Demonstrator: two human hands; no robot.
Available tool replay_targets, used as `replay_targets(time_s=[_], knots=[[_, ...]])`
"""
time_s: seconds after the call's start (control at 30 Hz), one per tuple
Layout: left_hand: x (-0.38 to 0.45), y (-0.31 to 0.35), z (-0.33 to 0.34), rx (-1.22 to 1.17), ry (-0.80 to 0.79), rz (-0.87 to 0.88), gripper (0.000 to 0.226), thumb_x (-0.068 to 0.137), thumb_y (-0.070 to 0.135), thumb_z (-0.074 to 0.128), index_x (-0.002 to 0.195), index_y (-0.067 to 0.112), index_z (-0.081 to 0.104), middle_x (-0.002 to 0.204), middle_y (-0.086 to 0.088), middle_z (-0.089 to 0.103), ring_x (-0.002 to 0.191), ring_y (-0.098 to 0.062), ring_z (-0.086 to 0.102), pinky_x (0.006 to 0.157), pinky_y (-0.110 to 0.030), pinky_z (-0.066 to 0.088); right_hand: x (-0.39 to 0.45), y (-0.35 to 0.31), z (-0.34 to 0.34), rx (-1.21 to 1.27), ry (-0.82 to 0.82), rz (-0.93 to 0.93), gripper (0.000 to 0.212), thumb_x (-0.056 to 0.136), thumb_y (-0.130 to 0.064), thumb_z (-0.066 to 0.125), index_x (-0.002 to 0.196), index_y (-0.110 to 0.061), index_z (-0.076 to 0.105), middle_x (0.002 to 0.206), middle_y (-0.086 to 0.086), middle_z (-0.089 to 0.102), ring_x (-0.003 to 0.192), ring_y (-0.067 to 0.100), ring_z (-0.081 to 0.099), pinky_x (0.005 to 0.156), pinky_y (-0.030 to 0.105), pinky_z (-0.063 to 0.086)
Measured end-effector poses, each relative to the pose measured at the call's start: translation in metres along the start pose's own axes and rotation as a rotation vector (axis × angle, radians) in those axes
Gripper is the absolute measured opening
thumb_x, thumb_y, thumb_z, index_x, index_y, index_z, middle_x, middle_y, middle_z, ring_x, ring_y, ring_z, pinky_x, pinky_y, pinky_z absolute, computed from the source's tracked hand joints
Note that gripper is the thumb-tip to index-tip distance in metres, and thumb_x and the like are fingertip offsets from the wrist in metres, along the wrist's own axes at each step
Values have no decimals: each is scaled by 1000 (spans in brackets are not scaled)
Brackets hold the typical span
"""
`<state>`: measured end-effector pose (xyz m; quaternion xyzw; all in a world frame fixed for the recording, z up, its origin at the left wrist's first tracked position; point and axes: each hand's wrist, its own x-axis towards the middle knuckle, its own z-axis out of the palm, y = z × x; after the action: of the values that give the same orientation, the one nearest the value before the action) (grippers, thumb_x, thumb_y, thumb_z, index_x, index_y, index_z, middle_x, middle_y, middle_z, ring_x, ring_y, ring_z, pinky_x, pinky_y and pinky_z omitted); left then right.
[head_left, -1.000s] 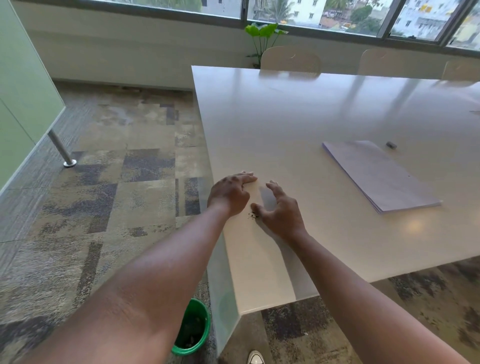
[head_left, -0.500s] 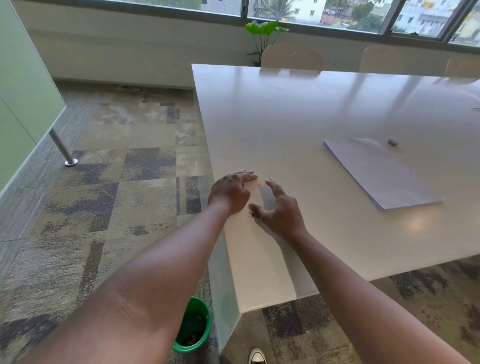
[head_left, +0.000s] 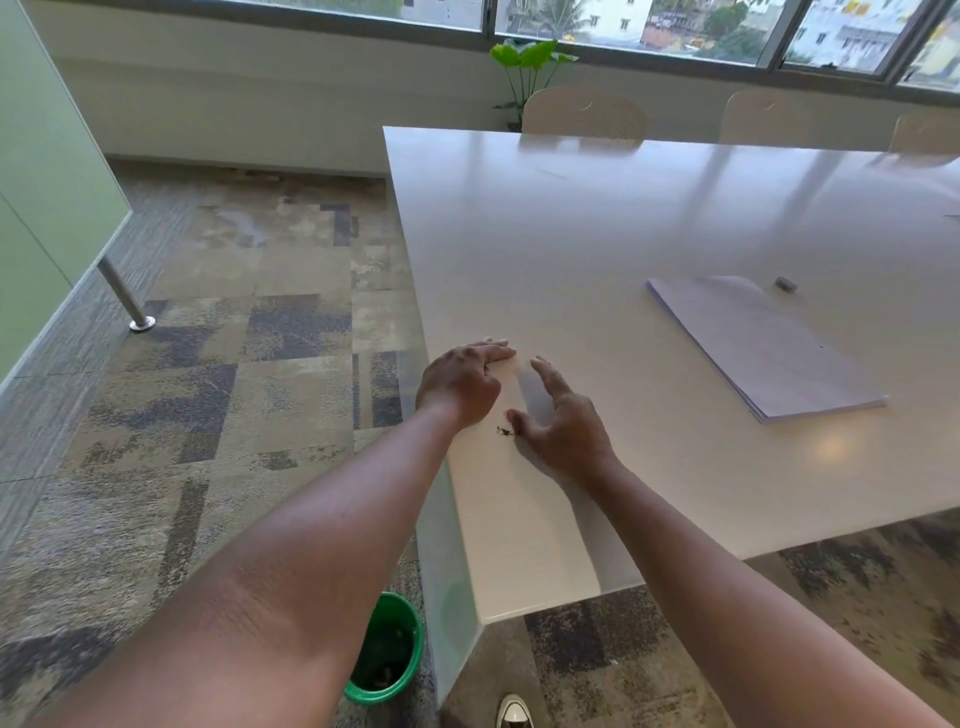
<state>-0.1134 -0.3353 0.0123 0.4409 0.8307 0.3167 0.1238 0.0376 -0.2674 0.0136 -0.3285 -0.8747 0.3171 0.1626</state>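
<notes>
The left hand (head_left: 462, 382) and right hand (head_left: 563, 426) are resting empty, fingers spread, on the table (head_left: 571, 234), fencing in dark crumbs (head_left: 503, 430) at the right thumb's 9 o'clock, likely for the green bin (head_left: 414, 649) at 6 o'clock.

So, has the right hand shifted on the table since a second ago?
No. The right hand stays put, thumb beside the dark specks, same gap to the near corner of the table.

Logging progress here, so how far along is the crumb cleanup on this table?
Done: the green bucket on the floor already holds dark bits. In hand: the left hand and right hand rest on the table either side of a small dark crumb pile. Left: moving that pile off the edge, probably into the bucket.
</notes>
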Motion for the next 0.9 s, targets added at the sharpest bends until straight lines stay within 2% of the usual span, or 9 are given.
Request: replay_targets(time_s=[0.1, 0.27, 0.37, 0.47, 0.6, 0.67, 0.77, 0.83, 0.9], knots=[[-1, 2, -1, 0, -6, 10, 58, 90, 10, 46, 141, 34, 62, 152, 21, 50, 144, -3, 41, 115, -29, 36, -4, -4, 7, -39, -39, -47, 72, 92, -34, 65, 154, -23, 31, 161, -7, 29, 148, 10, 25, 119, 32, 27], [-1, 2, -2, 0, -3, 7, 60, 89, 9, 47, 141, 35, 62, 153, 21, 49, 144, -4, 41, 114, -28, 36, -3, -3, 1, 71, 34, 0, 64, 95, -23, 61, 153, -21, 34, 159, -3, 33, 145, 16, 35, 118, 29, 29], [-2, 2, -2, 0, 5, 10, 60, 89, 8, 46, 140, 35, 62, 153, 22, 49, 144, -2, 40, 113, -26, 35, -6, -2, 2, 29, 14, -2, 65, 94, -16, 58, 154, -21, 32, 161, -4, 29, 147, 14, 30, 120, 30, 26], [-1, 1, -1, -8, 6, 11, 59, 89, 8, 45, 140, 34, 63, 152, 22, 49, 145, -1, 39, 114, -26, 34, -9, -6, 6, -55, -13, -15, 66, 96, -22, 53, 156, -27, 26, 164, -7, 21, 150, 8, 18, 121, 31, 22], [2, -2, 1, -3, 5, 20, 53, 94, 13, 45, 138, 35, 64, 151, 22, 51, 144, -2, 41, 112, -26, 35, -9, -15, 13, -145, -75, -64, 63, 101, -27, 45, 158, -27, 17, 166, -4, 12, 152, 7, 6, 123, 27, 7], [2, -2, 2, 0, 6, 23, 51, 96, 14, 45, 138, 35, 64, 151, 21, 51, 142, -4, 44, 110, -26, 37, -7, -14, 12, -61, -66, -56, 61, 102, -26, 45, 157, -28, 18, 165, -4, 15, 152, 7, 8, 123, 27, 9], [2, -2, 1, 2, 0, 27, 53, 94, 13, 45, 138, 35, 64, 152, 21, 51, 143, -5, 44, 111, -28, 38, -2, -8, 2, 100, -70, -24, 61, 100, -21, 54, 155, -28, 27, 162, -6, 25, 149, 8, 20, 118, 18, 14], [2, -3, 2, 3, -2, 26, 56, 91, 12, 46, 139, 35, 64, 152, 21, 51, 143, -5, 43, 112, -28, 38, 1, -1, -7, 117, -103, -21, 63, 96, -22, 62, 152, -27, 34, 159, -7, 31, 147, 7, 27, 115, 14, 17], [2, -3, 2, 1, -1, 20, 58, 89, 11, 46, 139, 35, 64, 152, 21, 51, 143, -4, 43, 114, -28, 38, 4, 5, -14, 78, -140, -29, 67, 92, -27, 68, 151, -30, 37, 158, -9, 33, 144, 5, 31, 118, 18, 21]])
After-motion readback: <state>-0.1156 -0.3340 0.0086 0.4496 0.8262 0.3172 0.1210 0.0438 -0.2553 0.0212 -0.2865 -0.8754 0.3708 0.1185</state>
